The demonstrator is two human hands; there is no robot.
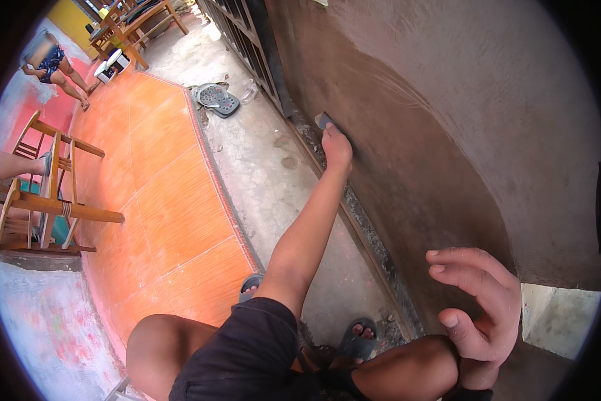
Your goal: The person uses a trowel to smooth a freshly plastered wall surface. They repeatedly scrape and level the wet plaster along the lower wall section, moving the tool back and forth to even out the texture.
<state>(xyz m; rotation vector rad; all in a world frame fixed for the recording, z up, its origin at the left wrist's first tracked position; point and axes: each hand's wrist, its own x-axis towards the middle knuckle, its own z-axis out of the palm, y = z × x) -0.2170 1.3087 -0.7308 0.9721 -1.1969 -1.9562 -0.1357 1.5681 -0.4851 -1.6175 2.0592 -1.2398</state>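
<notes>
1. Along the lower edge of the brown plastered wall, near the foot of the barred metal gate, we hold a small grey flat piece in our left hand.
2. Our left arm is stretched out, probably because that spot lies well ahead of where we crouch; we cannot tell whether the piece touches the wall or stands just off it.
3. Our left fingers are closed on its near end, which likely leaves the far end free.
4. Our right hand is raised near the right knee, its fingers parted and loosely curled, gripping nothing, perhaps for balance.
5. Loose grey sandals lie on the concrete strip, beside the far corner of the orange tiled platform, perhaps to spare the tiles dirt.
</notes>
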